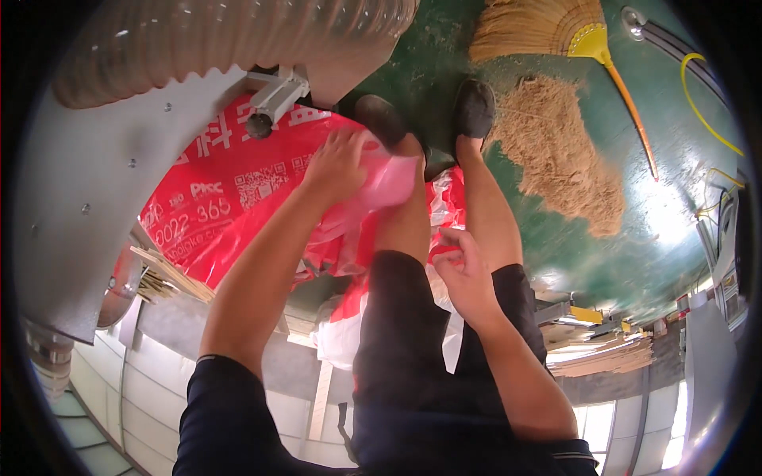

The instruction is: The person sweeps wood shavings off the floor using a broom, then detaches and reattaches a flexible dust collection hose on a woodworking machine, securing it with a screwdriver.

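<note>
Both my hands are on the big red plastic bag (238, 198) that hangs between my legs and the grey machine panel (87, 190). My left hand (337, 163) lies flat and spread on a bunched pink-red fold of the bag near its upper edge, fingers pressed into the plastic; whether they pinch it or only push on it I cannot tell, since the fingertips sink out of sight into the fold. My right hand (460, 270) is curled closed around a thin twist of the same red plastic just beside my right knee, thumb over the top.

Much of the bag is hidden: my left forearm crosses it, my left thigh covers its middle, and its lower white part (341, 333) disappears behind my shorts. Its mouth I cannot make out. White print covers its red face, bent by the creases.

A ribbed translucent hose (230, 36) runs across the top and is cut off by the picture's rim. Below it a small metal bracket (274, 95) sticks out from the panel, touching the bag's top.

My black shoes (475, 107) stand on the green floor (675, 198). Just beside them lies a heap of sawdust (567, 151), with a straw broom (540, 28) above it, its orange handle slanting away to the right. Stacked wooden strips (171, 278) show at the left, partly behind the bag.
</note>
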{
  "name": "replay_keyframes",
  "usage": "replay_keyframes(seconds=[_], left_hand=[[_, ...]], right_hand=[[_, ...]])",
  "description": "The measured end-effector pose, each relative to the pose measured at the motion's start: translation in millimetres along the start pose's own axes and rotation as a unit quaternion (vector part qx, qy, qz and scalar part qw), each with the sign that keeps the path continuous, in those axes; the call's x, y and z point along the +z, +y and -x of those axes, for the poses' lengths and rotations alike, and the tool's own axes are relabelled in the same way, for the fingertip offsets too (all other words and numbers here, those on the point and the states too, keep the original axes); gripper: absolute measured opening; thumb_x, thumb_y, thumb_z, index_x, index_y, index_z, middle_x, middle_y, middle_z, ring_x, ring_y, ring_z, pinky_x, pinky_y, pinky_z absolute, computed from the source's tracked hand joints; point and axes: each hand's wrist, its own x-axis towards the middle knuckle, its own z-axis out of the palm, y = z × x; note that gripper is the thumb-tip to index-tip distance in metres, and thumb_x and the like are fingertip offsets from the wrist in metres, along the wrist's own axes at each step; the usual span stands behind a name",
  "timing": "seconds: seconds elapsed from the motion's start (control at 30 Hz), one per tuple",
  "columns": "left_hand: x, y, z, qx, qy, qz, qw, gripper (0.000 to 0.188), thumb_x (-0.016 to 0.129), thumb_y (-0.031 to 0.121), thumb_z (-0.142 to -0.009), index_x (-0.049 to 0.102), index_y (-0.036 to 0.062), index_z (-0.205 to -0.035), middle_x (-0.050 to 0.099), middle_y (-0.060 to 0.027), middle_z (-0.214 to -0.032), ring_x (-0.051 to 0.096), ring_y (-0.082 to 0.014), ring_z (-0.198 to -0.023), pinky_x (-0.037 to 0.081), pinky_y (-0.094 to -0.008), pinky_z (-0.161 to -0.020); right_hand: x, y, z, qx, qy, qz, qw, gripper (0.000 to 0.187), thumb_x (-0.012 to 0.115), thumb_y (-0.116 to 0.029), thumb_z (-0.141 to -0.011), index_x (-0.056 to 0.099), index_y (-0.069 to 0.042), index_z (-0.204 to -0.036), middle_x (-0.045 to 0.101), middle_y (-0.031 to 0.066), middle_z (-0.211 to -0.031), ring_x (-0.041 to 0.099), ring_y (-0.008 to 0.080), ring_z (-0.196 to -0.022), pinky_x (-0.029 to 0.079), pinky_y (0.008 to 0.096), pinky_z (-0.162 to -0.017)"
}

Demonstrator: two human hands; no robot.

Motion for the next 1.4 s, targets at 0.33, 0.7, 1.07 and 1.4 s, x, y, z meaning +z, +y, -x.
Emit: replay_keyframes(seconds=[0.33,0.7,1.07,1.4], left_hand=[[81.7,-68.4,-83.5,-0.092,-0.251,-0.255,0.929,0.039,0.047,0.033,-0.088,0.063,0.0080,-0.113,0.070,-0.0167,-0.100,0.064,-0.0362,-0.103,0.031,-0.0495,-0.107],[149.3,-97.5,-139.3,-0.455,-0.112,0.020,0.883,0.067,0.050,0.031,-0.082,0.035,0.0056,-0.142,0.016,-0.0375,-0.147,0.022,-0.0510,-0.137,0.025,-0.0532,-0.111],[149.7,-64.1,-98.4,-0.206,0.015,0.023,0.978,0.049,0.061,0.024,-0.078,0.053,0.0022,-0.121,0.048,-0.0267,-0.120,0.050,-0.0434,-0.110,0.042,-0.0516,-0.096],[158.5,-85.2,-122.2,-0.415,0.062,0.129,0.898,0.072,0.064,0.028,-0.077,0.033,-0.0078,-0.131,0.035,-0.0361,-0.136,0.042,-0.0483,-0.124,0.039,-0.0490,-0.104]], right_hand=[[-5.4,15.1,-27.3,0.123,-0.052,0.001,0.991,0.039,0.061,-0.006,-0.084,0.053,-0.001,-0.123,0.058,0.0092,-0.107,0.056,0.0124,-0.092,0.045,0.0273,-0.082],[25.5,-5.5,-45.5,0.089,-0.103,0.014,0.991,0.031,0.062,-0.006,-0.088,0.054,-0.001,-0.117,0.063,0.0059,-0.094,0.061,0.0126,-0.086,0.049,0.0255,-0.076],[25.4,-1.2,-57.8,0.085,-0.103,-0.003,0.991,0.028,0.059,-0.005,-0.088,0.056,0.002,-0.114,0.059,0.0046,-0.092,0.056,0.0108,-0.085,0.047,0.0257,-0.077],[22.7,28.4,-57.1,0.077,-0.053,-0.033,0.995,0.027,0.056,-0.006,-0.087,0.056,0.004,-0.112,0.060,0.0051,-0.087,0.057,0.0097,-0.081,0.046,0.0236,-0.073]])
